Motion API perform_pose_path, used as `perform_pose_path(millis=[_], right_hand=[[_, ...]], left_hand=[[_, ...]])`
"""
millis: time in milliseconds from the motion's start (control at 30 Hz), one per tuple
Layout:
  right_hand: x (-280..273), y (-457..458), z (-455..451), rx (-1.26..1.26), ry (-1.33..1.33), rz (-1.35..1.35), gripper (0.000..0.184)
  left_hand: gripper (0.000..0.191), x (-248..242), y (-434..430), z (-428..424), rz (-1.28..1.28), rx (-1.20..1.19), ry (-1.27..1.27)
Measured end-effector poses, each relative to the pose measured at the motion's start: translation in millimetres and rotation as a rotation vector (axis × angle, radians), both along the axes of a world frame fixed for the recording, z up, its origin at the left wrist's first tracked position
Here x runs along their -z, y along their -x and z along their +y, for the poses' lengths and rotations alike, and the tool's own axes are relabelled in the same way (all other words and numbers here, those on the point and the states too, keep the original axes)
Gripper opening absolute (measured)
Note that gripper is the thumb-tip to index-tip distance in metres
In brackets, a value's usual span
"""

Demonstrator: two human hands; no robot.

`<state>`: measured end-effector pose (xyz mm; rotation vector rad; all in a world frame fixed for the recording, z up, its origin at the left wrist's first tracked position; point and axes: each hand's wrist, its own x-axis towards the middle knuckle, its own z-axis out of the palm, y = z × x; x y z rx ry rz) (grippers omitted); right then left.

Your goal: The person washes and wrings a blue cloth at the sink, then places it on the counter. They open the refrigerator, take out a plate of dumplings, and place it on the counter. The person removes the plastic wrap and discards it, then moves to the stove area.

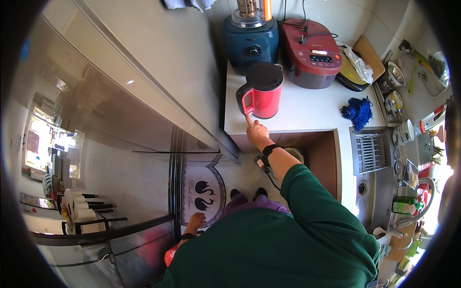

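A red electric kettle (268, 99) with a black lid and a black-and-red handle stands upright near the front left of the white countertop. My right hand (258, 131) reaches forward with its index finger extended to the lower end of the handle, where it appears to touch. The other fingers are bent, and nothing is in this hand. Low on the left, beside my body, my left hand (196, 220) hangs above a floor mat (205, 180) with swans on it. Its fingers look loosely curled; whether they close on anything is not visible.
Behind the kettle are a blue blender base (248, 45) and a dark red rice cooker (315, 54). A blue cloth (357, 112) lies near the sink (363, 187) and its metal drying rack (372, 153). Tall glossy cabinet doors (144, 72) bound the left side.
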<state>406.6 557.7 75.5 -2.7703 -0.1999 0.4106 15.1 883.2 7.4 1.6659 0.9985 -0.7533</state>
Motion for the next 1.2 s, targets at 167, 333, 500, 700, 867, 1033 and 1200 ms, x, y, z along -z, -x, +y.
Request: perform_pose_path(millis=[167,333,500,700,867,1033,1200], right_hand=[[-4,1,-2,0.003,0.052,0.036,0.069],[-25,8,4,0.015,-0.103,0.043,0.06],[27,50,-9,-0.081,-0.387,0.076,0.036],[77,109,-31,-0.154,-0.32,0.595,0.028],[75,134,-16,-0.006,-0.333,0.732,0.025],[59,143,63,-0.055,-0.365,0.772,0.029],[22,156,192,0.111,-0.676,0.85,0.031]], left_hand=[[0.024,46,45,25,-0.299,0.422,-0.056],[0.021,45,46,25,-0.331,0.796,-0.127],[0.016,73,37,27,-0.372,0.895,-0.339],[0.017,60,25,12,-0.589,0.751,-0.493],[0.02,38,27,8,-0.266,0.074,-0.163],[0.023,34,82,40,-0.269,-0.078,-0.091],[0.024,51,179,105,-0.09,-0.384,-0.04]])
